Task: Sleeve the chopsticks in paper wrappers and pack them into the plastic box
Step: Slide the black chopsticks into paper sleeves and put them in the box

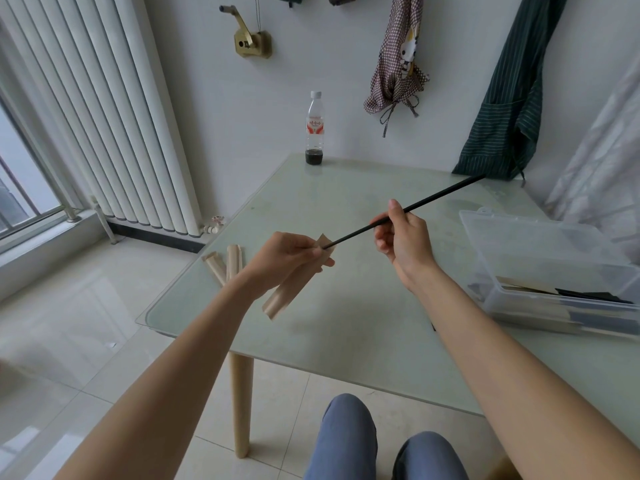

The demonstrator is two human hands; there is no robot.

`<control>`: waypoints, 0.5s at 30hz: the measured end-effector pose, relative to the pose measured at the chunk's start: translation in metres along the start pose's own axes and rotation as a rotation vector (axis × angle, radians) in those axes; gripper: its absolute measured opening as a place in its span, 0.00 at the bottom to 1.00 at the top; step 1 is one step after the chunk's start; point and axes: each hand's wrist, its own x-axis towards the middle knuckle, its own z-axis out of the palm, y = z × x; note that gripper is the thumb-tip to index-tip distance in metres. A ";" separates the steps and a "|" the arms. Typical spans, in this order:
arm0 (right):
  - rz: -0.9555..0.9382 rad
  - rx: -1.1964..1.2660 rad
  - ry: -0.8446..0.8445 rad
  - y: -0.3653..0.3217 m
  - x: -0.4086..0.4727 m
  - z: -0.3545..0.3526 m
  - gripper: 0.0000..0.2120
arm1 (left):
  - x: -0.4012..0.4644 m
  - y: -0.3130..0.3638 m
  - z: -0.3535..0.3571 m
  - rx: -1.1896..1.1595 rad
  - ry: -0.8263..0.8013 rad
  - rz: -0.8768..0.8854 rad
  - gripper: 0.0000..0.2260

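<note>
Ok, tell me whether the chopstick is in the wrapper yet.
Barely: only the black chopstick tip sits at the paper wrapper mouth; the rest sticks out toward the right hand.

Layout above a table (346, 306). At centre, the left hand (291, 254) holds a paper wrapper (294, 285) over the table; the right hand (398, 233), to its right, holds a chopstick (440, 195) whose near tip meets the wrapper's upper end. Two more wrappers (225, 265) lie at the table's left edge. A plastic box (540, 244) sits on the right side, a bottle (315, 129) at the far edge. A radiator (121, 109) stands left of the table.
</note>
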 end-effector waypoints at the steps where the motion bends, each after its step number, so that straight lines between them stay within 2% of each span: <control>1: -0.001 0.000 -0.001 0.000 0.000 0.000 0.22 | 0.000 0.000 0.000 0.005 0.001 -0.001 0.07; 8: -0.023 -0.039 -0.043 -0.003 -0.001 -0.002 0.21 | 0.002 0.002 0.001 0.073 -0.001 -0.022 0.07; 15: -0.066 -0.092 -0.104 -0.007 0.000 -0.005 0.20 | 0.000 0.003 -0.003 0.030 -0.064 -0.033 0.07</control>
